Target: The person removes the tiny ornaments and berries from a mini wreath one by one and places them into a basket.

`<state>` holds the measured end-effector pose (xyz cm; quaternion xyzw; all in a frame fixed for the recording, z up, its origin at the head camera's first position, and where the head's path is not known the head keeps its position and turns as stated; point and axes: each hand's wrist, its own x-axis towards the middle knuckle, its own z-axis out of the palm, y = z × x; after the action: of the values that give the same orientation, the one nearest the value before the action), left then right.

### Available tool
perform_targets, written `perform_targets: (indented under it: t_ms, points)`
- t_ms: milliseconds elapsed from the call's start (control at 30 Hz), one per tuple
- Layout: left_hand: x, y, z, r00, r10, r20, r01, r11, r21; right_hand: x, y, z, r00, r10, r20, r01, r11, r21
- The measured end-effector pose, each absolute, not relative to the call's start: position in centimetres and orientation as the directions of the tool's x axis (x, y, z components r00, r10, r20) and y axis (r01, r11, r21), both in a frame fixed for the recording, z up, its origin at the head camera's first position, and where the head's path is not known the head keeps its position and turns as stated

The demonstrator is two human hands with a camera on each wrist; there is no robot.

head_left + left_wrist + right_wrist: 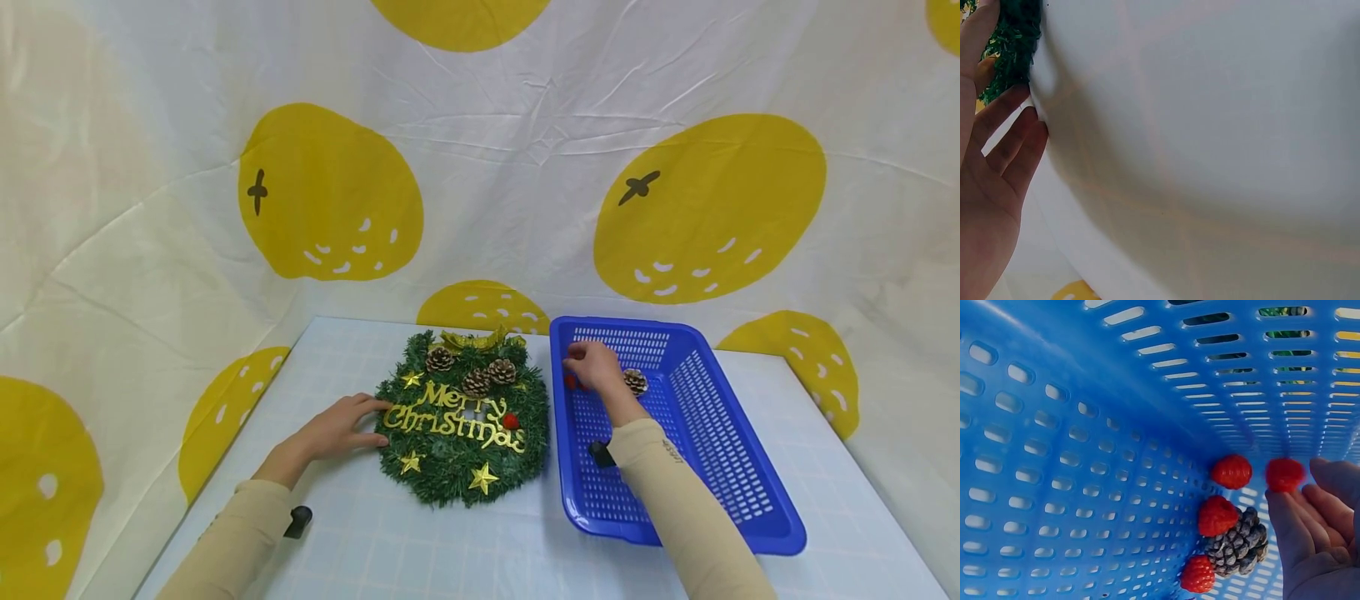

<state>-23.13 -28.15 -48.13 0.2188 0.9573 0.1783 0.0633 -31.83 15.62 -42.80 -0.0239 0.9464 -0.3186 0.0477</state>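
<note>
A green Christmas wreath (446, 483) lies on the table, bearing gold "Merry Christmas" lettering (450, 421), gold stars, pine cones (476, 382), a gold bow (476, 340) and one red berry (511, 422). My left hand (341, 427) rests at its left edge, fingers extended and touching the greenery. Inside the blue basket (564, 475), my right hand (596, 367) pinches a red artificial raspberry (1285, 474) between thumb and fingers. Below it in the right wrist view, more raspberries (1217, 516) lie by a pine cone (1238, 544).
The basket stands close to the wreath's right side, its perforated walls rising around my right hand. A pale checked cloth covers the table (420, 558). Behind hangs a white curtain (517, 208) printed with yellow fruit.
</note>
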Motion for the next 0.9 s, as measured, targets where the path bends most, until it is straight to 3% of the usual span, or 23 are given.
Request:
perform_targets:
  t_ms: [300, 900]
  points:
    - [-23.0, -28.1, -48.1, -0.897, 0.440, -0.043, 0.393, 0.839, 0.377, -31.4, 15.7, -42.0, -0.996, -0.085, -0.025, -0.050, 0.778, -0.627]
    - [-22.9, -27.9, -48.0, -0.899, 0.437, -0.034, 0.394, 0.839, 0.376, -27.7, 11.8, -35.6, -0.984, -0.088, 0.153, -0.174, 0.625, -0.761]
